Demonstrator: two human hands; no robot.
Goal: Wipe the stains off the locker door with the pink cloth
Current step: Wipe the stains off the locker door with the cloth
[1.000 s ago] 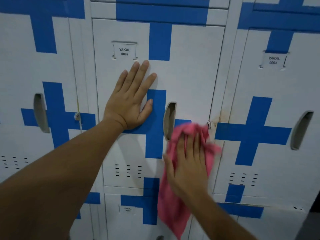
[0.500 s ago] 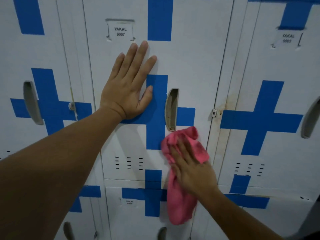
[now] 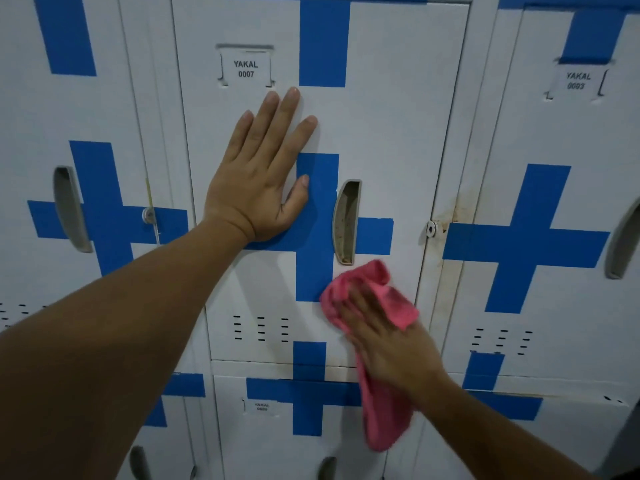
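The white locker door, labelled YAKAL 0007, fills the middle of the head view and carries a blue cross. My left hand lies flat on it with fingers spread, left of the recessed handle. My right hand presses the pink cloth against the door's lower right part, just below the handle. The cloth's loose end hangs down over the door below. Brown stains mark the frame strip beside the lock on the door's right edge.
Neighbouring lockers stand on both sides: one at the left with a grey handle, one at the right labelled YAKAL 0003. A lower locker door sits underneath. Vent slots run along the bottom of the middle door.
My right hand has slid the pink cloth down and left from beside the lock to the area under the handle. The left hand stays flat on the door.
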